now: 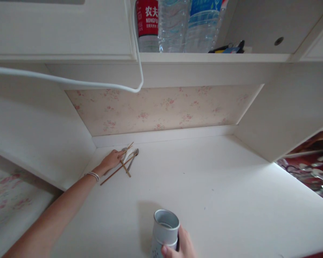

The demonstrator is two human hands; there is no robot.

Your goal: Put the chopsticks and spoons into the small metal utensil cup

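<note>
My left hand (111, 160) reaches to the far left of the white desk (218, 186) and rests on a small pile of wooden chopsticks (115, 171) and a metal spoon (133, 157). Its fingers curl over the pile's left end; what they grip is hard to make out. My right hand (181, 247) is at the bottom edge, wrapped round a grey metal cup-shaped holder (164, 229) that stands upright, its open mouth facing up.
A floral back panel (161, 109) closes the desk's rear. Above, a shelf holds water bottles (174, 25) and small items (227, 48). A white cable (70, 81) hangs across the upper left. White side walls flank the desk; clutter lies on the floor at right (312, 175).
</note>
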